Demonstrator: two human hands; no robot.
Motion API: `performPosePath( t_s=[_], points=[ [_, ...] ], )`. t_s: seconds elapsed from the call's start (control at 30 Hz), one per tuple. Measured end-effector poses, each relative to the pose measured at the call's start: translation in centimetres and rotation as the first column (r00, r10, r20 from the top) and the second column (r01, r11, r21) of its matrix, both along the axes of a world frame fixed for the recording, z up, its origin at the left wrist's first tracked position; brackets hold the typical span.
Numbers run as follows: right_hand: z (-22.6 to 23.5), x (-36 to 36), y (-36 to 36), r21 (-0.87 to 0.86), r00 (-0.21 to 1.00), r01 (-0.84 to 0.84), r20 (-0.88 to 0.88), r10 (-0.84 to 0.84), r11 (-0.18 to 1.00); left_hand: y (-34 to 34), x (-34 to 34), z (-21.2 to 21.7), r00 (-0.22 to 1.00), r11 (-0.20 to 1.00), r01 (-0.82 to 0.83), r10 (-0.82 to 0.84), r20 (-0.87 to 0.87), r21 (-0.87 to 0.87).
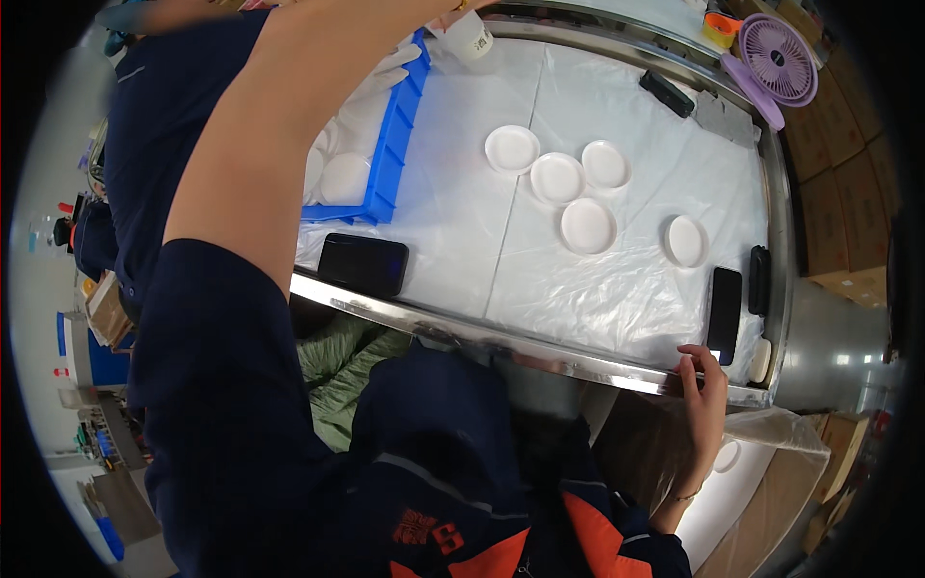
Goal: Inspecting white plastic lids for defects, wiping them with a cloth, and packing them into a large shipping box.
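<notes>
My left forearm [255, 154] reaches up across the left side, over the blue crate [390, 159]. Its hand is cut off by the upper edge. Beyond the crate, close to that arm's end, is a white cup-like container [469, 39]. My right hand [708, 385] rests at the table's near metal edge, its fingers loosely bent and apart, with nothing visible in them. Just above its fingertips lies a black phone [725, 313]. Several round white shallow dishes lie on the plastic-covered table: four grouped mid-table, and one dish [686, 241] apart, nearer the phone.
White round pieces [345, 179] fill part of the crate. A second dark phone [363, 265] lies by the near edge. Black objects [667, 93] and a purple fan [777, 60] stand along the far right. Cardboard boxes [833, 212] are stacked beyond. A blurred co-worker's arm [178, 16] shows top left.
</notes>
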State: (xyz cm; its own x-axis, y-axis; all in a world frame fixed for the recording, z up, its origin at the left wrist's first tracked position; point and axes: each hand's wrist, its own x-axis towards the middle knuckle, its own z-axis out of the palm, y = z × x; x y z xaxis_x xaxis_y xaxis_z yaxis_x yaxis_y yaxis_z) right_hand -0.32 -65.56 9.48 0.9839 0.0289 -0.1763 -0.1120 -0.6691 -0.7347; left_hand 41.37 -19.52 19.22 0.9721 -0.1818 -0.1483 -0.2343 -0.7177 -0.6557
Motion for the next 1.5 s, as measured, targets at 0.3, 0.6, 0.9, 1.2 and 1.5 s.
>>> performPosePath(
  t_s=[0.3,0.6,0.9,1.2,1.5],
  points=[
    [0.3,0.3,0.3,-0.035,0.999,0.016,-0.044,-0.018,0.999,-2.3,-0.5,-1.4,0.972,0.914,0.212,-0.233,0.022,0.345],
    [0.8,0.9,0.5,-0.052,0.997,0.005,-0.076,-0.009,0.999,-4.3,-24.2,-3.9,0.844,0.714,0.535,-0.433,0.317,-0.45],
    [1.0,14.8,-2.3,-0.308,0.917,-0.099,0.341,0.207,0.946,-2.2,-41.3,-10.4,0.996,0.398,-0.074,0.075,-0.049,-0.914],
    [-9.8,39.8,-2.9,-0.536,0.771,0.166,0.594,0.23,0.827,-2.6,-43.7,-13.5,0.93,0.215,0.076,0.336,0.147,-0.974],
    [-2.6,34.5,0.3,-0.712,0.912,0.219,0.392,0.118,0.667,-2.5,-43.2,-13.5,0.911,0.205,0.194,0.324,0.254,-0.959]
  ],
)
